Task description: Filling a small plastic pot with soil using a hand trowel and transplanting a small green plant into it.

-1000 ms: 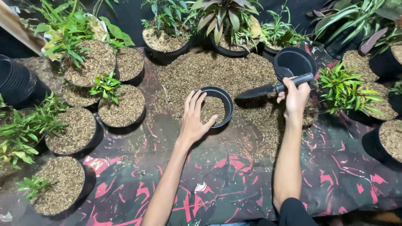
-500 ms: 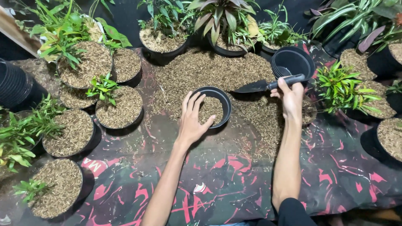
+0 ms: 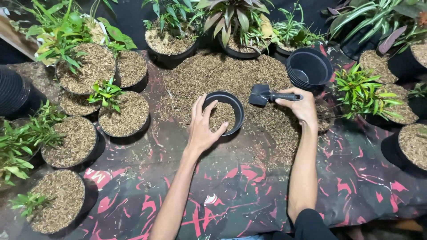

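A small black plastic pot (image 3: 236, 106), partly filled with brown husk mix, stands in the middle of the patterned sheet. My left hand (image 3: 202, 126) cups its near left rim, fingers spread along the edge. My right hand (image 3: 302, 104) grips the handle of a black trowel (image 3: 266, 94), whose blade hovers just right of the pot, over the heap of loose husk mix (image 3: 222, 73).
A stack of empty black pots (image 3: 309, 69) sits right of the heap. Filled pots with green plants ring the area: several on the left (image 3: 120, 113), some at the back (image 3: 167, 42), more on the right (image 3: 413, 140). Another stack of pots (image 3: 15, 91) lies at the far left.
My right hand has swung the trowel down and left, from near the stack of empty pots to beside the pot. My left hand stays on the pot's rim.
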